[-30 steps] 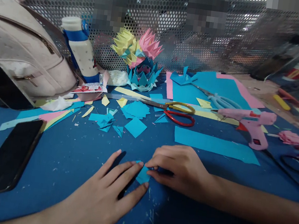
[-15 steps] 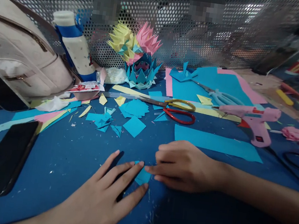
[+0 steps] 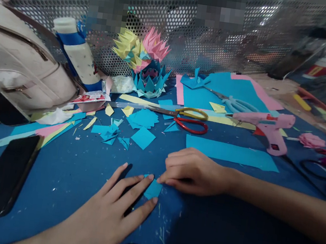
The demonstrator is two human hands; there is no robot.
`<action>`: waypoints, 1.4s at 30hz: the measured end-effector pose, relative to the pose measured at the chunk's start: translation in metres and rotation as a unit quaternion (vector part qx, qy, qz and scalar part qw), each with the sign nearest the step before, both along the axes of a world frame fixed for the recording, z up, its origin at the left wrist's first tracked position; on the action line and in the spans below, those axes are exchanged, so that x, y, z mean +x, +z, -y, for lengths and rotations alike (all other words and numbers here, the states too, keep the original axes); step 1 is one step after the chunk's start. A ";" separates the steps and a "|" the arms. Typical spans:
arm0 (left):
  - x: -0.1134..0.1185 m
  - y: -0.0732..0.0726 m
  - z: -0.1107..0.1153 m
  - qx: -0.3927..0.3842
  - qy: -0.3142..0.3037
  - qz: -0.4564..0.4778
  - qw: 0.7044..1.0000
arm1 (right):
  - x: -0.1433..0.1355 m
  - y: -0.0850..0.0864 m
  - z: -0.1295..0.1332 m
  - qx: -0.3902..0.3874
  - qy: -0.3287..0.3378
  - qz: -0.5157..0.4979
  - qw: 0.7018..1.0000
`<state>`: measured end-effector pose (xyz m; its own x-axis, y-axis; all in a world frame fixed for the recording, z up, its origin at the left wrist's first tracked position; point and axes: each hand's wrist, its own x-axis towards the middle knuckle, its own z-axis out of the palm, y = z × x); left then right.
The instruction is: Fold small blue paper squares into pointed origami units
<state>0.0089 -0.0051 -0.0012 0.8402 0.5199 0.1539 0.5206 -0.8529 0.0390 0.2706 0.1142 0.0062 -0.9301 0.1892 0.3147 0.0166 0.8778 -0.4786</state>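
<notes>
Near the counter's front edge, the left hand, grip spread, pins partly folded blue paper; the right hand's grip curls closed, fingertip at its edge. A blue square lies unfolded.

Paper piece before scissors; glue gun right, bag left.

The single head-worn camera looked forward and down from above the near edge, close over the blue tabletop, toward the perforated metal panel at the far side.

Yellow and pink paper flowers behind red-and-yellow-handled scissors.
</notes>
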 end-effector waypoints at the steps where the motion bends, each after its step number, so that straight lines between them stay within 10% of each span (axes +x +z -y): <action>1: 0.000 0.001 0.000 -0.010 0.002 0.003 1.000 | 0.000 0.000 0.000 0.004 -0.004 0.000 1.000; 11: 0.002 0.018 -0.001 -0.065 0.031 -0.005 0.997 | -0.002 0.002 0.010 0.104 -0.031 0.019 0.994; 42: -0.002 0.006 0.001 -0.025 0.046 0.051 0.997 | 0.000 0.000 0.009 0.152 -0.027 0.024 0.988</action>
<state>0.0065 -0.0057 0.0050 0.7692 0.6040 0.2087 0.5884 -0.7968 0.1378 0.2705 0.1048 0.0063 -0.9361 0.1430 0.3213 0.0838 0.9780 -0.1911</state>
